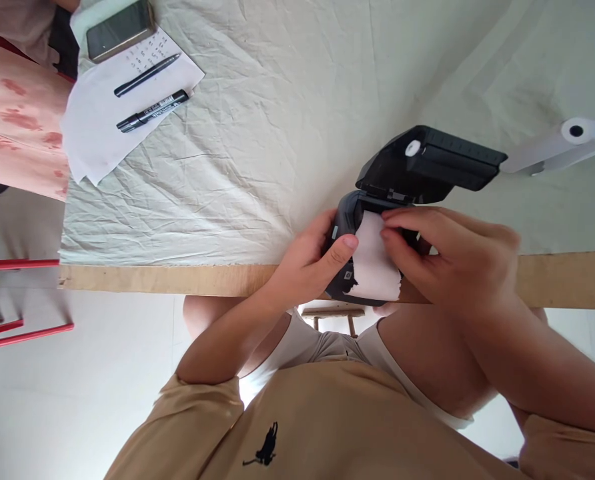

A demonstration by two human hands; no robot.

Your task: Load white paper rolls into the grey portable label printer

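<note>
A black portable receipt printer lies at the table's front edge, its lid swung up and back. White paper comes out of its compartment and hangs toward me, ending in a torn edge. My left hand grips the printer's left side, thumb over the near rim beside the paper. At the paper's right edge, the thumb and fingertips of my right hand are pinched together on it. That hand hides the right part of the printer.
A paper roll lies partly unrolled at the right. Back left are written sheets with a pen, a black marker and a phone. A pale cloth covers the table; its wooden edge shows. Red metal bars stand at left.
</note>
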